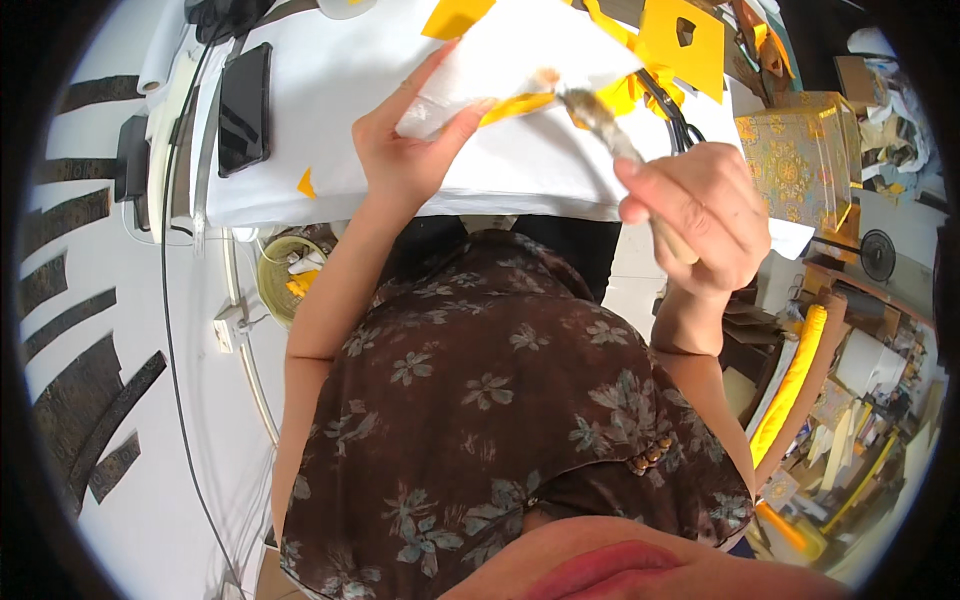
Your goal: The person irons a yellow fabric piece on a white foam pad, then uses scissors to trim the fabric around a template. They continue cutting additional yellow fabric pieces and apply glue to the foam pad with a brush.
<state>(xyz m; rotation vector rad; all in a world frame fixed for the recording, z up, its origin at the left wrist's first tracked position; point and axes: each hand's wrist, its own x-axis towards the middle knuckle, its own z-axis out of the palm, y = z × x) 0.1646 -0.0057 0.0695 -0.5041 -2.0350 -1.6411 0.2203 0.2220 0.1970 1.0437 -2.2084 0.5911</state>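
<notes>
My left hand [410, 150] grips a white board-like piece [510, 50] by its near left corner, fingers behind and thumb on the near edge. Along that edge runs a yellow strip [520, 104]. A brush [612, 132] is held by its pale handle in my closed right hand [705, 215]. Its dark bristles are at the right end of the yellow strip; whether they touch it I cannot tell. Just above the bristles the white face bears a small brownish spot [546, 76]. Behind the piece lie crumpled yellow scraps [625, 95].
Black-handled scissors [682, 125] lie right of the piece, near a yellow sheet [700, 50] with a hole. A dark phone [245, 110] rests on the white-covered table [320, 110]. At the right stands a gold-patterned box [795, 155]. A waste basket [272, 280] sits below the table's front edge.
</notes>
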